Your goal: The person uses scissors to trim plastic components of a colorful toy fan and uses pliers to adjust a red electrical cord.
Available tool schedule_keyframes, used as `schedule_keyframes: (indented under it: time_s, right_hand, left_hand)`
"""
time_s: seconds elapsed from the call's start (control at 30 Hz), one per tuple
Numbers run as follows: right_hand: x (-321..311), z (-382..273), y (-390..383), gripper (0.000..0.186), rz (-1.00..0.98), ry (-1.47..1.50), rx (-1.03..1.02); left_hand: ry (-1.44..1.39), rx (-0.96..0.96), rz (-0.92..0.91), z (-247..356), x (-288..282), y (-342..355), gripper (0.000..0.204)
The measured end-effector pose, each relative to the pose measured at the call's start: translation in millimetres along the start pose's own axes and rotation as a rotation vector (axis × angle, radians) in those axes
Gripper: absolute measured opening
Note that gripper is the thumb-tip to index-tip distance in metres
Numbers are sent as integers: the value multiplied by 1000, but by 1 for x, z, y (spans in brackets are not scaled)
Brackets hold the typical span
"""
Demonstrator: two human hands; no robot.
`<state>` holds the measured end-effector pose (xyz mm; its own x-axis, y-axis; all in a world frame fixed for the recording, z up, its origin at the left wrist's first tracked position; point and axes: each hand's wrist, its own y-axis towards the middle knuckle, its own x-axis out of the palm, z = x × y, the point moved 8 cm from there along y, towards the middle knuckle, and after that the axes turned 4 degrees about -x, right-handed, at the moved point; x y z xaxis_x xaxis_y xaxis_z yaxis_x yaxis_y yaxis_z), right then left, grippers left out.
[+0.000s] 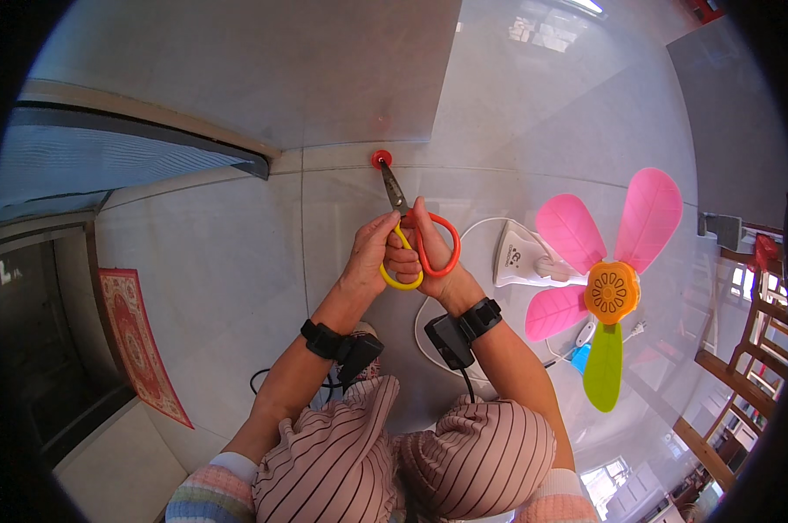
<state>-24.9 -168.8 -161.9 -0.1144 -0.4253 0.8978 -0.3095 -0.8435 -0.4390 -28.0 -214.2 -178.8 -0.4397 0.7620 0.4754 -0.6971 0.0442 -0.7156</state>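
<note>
Both my hands are on a pair of scissors [395, 193] with one yellow and one red handle loop, the blades pointing away from me. My left hand [366, 254] is closed by the yellow loop, its thumb and finger pressed near the pivot. My right hand [437, 261] has its fingers wrapped at the handles beside the red loop, thumb raised along them. The blades look closed together. At their tips is a small round red piece [382, 155]; whether they touch it or only overlap it in view, I cannot tell.
To the right stands a fan with pink [648, 218] and green [605, 370] blades around an orange hub [613, 292]. A white base-like part [520, 254] and a white cord lie beside it. A red patterned mat [141, 336] is at left, wooden rails [747, 383] at far right.
</note>
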Motion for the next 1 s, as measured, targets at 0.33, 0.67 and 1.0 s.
schedule_keyframes:
  time_s: [0.33, 0.67, 1.0]
  right_hand:
    - [3, -2, -1, 63, 21, 39, -32]
    - [3, -1, -1, 64, 8, 32, -7]
    - [1, -1, -1, 64, 6, 28, -7]
  left_hand:
    - [-1, 15, 10, 4, 5, -4, 19]
    - [-3, 2, -2, 1, 2, 0, 19]
    - [3, 1, 15, 2, 5, -2, 19]
